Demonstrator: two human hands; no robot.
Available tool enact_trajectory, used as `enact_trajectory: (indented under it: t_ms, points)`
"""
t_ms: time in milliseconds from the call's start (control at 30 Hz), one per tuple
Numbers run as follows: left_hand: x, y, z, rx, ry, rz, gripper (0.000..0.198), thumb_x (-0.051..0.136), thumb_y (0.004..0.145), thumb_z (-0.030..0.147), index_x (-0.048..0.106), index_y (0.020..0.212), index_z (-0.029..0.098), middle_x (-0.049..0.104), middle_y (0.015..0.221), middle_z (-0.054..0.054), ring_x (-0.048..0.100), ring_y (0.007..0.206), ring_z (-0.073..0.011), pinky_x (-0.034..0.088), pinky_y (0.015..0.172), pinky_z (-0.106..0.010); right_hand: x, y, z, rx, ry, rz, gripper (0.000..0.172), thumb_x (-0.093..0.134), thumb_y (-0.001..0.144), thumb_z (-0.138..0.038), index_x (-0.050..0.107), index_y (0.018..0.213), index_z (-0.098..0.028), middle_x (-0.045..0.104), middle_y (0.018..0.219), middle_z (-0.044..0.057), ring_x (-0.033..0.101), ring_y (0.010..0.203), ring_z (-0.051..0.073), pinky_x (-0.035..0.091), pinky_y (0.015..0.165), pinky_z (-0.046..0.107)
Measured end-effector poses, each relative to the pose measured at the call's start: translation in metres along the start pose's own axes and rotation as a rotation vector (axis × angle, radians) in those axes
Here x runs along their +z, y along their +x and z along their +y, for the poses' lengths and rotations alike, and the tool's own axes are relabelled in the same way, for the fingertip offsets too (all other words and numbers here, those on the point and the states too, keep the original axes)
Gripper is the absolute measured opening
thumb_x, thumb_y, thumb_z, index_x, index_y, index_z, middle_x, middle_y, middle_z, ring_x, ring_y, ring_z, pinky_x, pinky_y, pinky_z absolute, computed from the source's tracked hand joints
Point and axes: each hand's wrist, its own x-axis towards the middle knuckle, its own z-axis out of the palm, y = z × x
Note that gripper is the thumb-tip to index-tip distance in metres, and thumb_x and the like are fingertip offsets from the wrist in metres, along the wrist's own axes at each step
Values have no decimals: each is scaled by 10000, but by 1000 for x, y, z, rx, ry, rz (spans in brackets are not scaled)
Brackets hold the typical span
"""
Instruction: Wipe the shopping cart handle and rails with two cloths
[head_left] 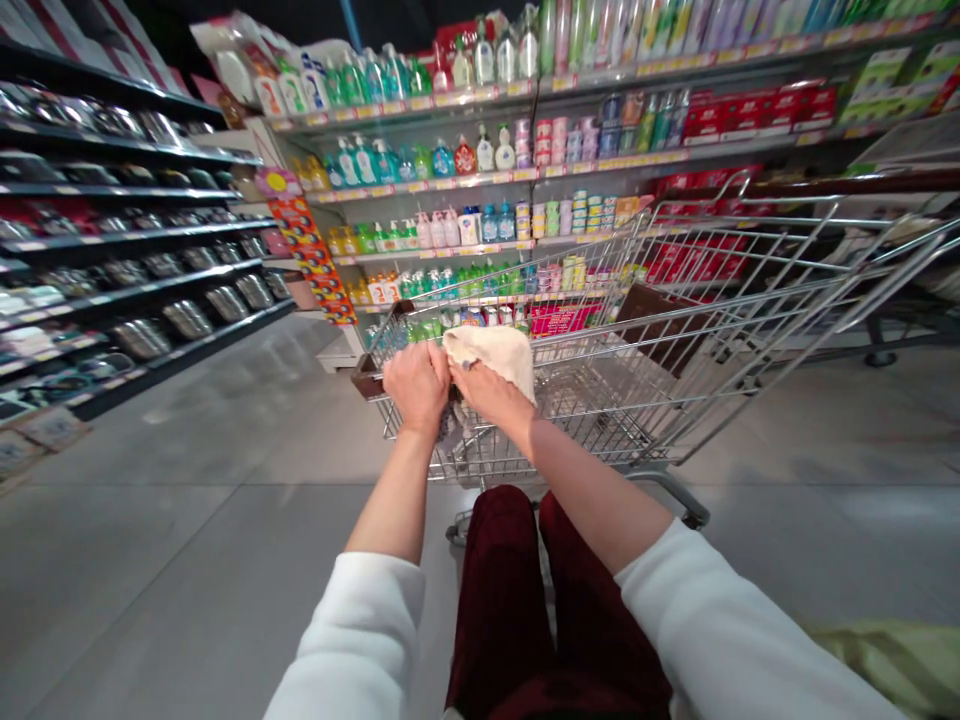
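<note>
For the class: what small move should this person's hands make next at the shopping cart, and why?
Probably slide the cream cloth along the cart's top rail: the right hand lies flat on the cloth, and the left hand is closed on the rail beside it.

- A shop interior is shown: a supermarket aisle, seen from behind a wire shopping trolley (600, 340).
- Tiered white shelving (427, 256) is stocked with rows of bottled toiletries or cleaning liquids (390, 160).
- Yellow price strips (480, 174) are fixed along the shelf edges.
- Stainless steel pots (187, 320) are displayed on black shelving (127, 237) across the aisle.
- An orange promotional banner (311, 260) is hung at the end of the white shelving.
- A broad grey tiled floor (225, 450), typical of a retail store, is laid between the displays.
</note>
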Motion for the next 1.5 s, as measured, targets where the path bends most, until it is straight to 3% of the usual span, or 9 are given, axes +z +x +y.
enact_trajectory:
  t_ms: [67,200,533,667,833,1000,1167,1333,1500]
  points:
    - [0,0,-1,12,4,18,396,289,1011,309,565,745,213,661,793,-76,569,799,-227,243,691,-358,-1,-2,18,-41,-7,18,485,240,1037,-254,482,1454,-195,588,1379,122,574,1228,190,415,1081,311]
    - [-1,0,-2,17,-11,28,390,300,1005,298,567,733,214,661,786,-72,567,783,-222,247,685,-354,-13,-20,64,56,-45,80,476,309,1033,-357,500,1452,-235,512,1469,103,476,1343,244,324,1155,424]
    - [-3,-4,6,2,-34,20,408,278,1010,310,565,737,211,643,781,-79,549,793,-225,251,707,-357,-51,-95,221,372,-312,296,483,321,973,-355,659,1236,-131,666,1166,168,562,1072,255,392,944,338]
    - [-3,-6,12,4,-34,22,408,278,1010,311,570,742,214,643,786,-78,544,795,-230,249,708,-363,-67,-106,254,424,-417,342,438,335,958,-345,715,1003,-132,687,934,152,565,892,228,381,809,311]
    - [-6,-7,17,-28,-60,7,414,261,1008,303,580,763,206,649,817,-99,537,823,-244,256,725,-372,-68,-92,239,639,-442,406,527,253,981,-328,700,789,-126,664,773,145,519,689,185,297,633,299]
    - [-7,-5,29,-50,-73,19,417,260,1010,308,603,795,208,650,836,-104,529,832,-248,277,740,-380,-66,-81,221,597,-396,459,549,259,973,-343,716,777,-110,669,742,147,522,649,176,292,604,287]
    - [-4,-2,85,46,-180,40,431,262,1016,329,636,842,205,659,839,-99,537,838,-248,298,761,-383,-70,-75,201,598,-345,436,571,234,991,-343,729,861,-89,692,824,176,585,715,195,348,642,293]
    - [-2,3,138,127,-276,23,447,249,1022,331,647,884,182,670,875,-118,559,879,-261,307,774,-390,-67,-60,153,619,-275,348,577,198,1024,-357,715,931,-117,698,903,164,605,753,194,339,633,279]
    - [-1,8,129,106,-262,12,447,256,1019,325,650,861,185,680,860,-117,574,870,-258,308,766,-381,-50,-33,103,431,-216,229,520,203,1039,-315,683,1004,-117,681,935,169,612,847,204,370,670,272]
